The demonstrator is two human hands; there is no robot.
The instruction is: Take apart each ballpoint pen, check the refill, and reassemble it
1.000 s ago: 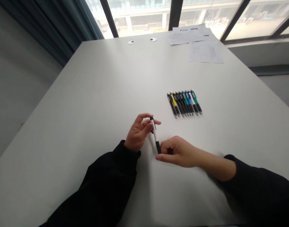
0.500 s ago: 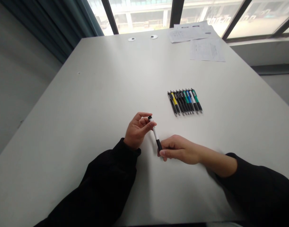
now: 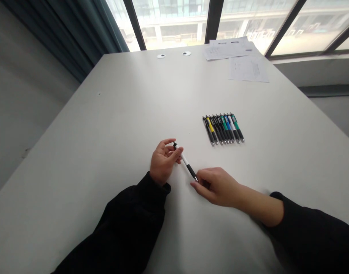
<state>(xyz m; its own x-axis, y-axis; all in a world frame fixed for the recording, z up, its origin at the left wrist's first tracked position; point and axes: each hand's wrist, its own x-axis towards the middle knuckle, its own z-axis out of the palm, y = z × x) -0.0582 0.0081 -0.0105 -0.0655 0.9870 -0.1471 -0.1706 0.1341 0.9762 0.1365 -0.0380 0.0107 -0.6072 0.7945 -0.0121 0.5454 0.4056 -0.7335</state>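
A white pen with a black grip (image 3: 186,163) is held between both hands just above the white table (image 3: 105,144). My left hand (image 3: 163,163) pinches its upper, clicker end with thumb and fingers. My right hand (image 3: 217,185) is closed round its black tip end. The pen slants from upper left to lower right. A neat row of several pens (image 3: 223,128) in black, yellow, green, blue and white lies side by side beyond my right hand, apart from both hands.
Sheets of printed paper (image 3: 243,61) lie at the table's far right corner. Two small round white objects (image 3: 174,55) sit near the far edge. Windows run behind the table and a dark curtain (image 3: 74,34) hangs at the left.
The pen has tilted further from upright toward a flatter slant. My left hand has slid a little left and down, and my right hand has shifted slightly right.
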